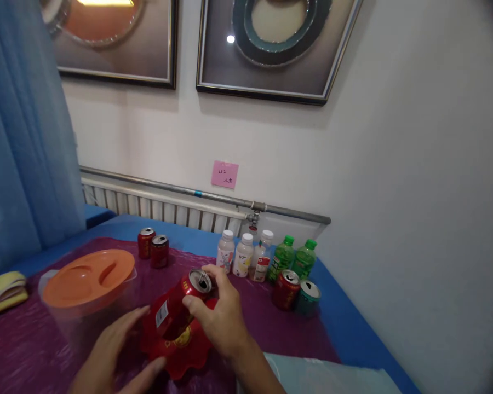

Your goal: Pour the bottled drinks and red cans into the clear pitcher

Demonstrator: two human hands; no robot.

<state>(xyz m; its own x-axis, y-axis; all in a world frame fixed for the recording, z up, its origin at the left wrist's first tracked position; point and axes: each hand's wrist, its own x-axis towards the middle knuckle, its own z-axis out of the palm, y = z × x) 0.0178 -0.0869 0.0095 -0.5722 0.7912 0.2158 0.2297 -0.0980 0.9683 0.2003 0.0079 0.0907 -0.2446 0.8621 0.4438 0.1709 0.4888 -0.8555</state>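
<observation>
Single head-worn view: looks forward and down across blue table (pixel 349 331) toward wall (pixel 296 158); left hand (pixel 110 347), right hand (pixel 225 317) close.

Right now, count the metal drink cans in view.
5: red metal can, tilted, in the right hand; two red cans, back left; another red can and a teal can, right. Others could be hidden.

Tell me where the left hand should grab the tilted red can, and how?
Probably around the lower half of the red can, coming from the left and curling about its round side. Its bottom leans toward the left hand, while the right hand holds the top end.
</observation>
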